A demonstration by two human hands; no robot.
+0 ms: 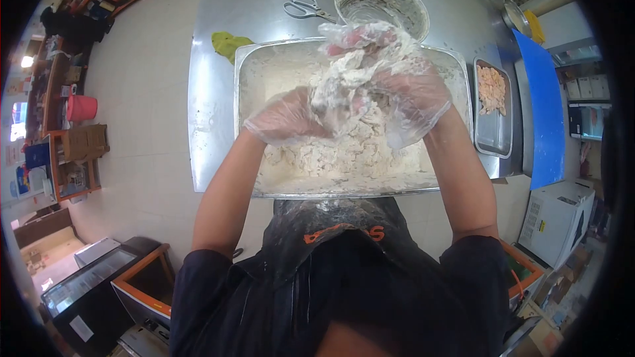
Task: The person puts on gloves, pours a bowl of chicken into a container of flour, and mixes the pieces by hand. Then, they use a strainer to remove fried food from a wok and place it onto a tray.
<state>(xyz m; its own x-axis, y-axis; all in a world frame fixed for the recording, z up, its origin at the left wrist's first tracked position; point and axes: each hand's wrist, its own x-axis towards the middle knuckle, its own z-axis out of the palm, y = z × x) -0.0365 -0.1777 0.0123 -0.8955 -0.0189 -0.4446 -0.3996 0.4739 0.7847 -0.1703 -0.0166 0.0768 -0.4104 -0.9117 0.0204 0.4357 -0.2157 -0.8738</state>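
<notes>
A large metal tray (246, 152) of white flour (278, 69) lies in front of me, with lumpy flour-coated pieces (364, 139) heaped in it. Both my hands wear clear plastic gloves dusted with flour. My right hand (413, 89) is raised over the tray's right half, its fingers curled round clumped, flour-coated pieces. My left hand (291, 116) reaches in from the left, low against the heap; its fingers are blurred and partly hidden by flour and pieces.
Behind the tray are a flour-smeared round metal bowl (382, 6), scissors (304, 6) and a yellow-green cloth (230, 44). A smaller metal tray (493, 135) at right holds orange-pink pieces (491, 89). A blue panel (544, 109) stands beyond the table's (218, 10) right edge.
</notes>
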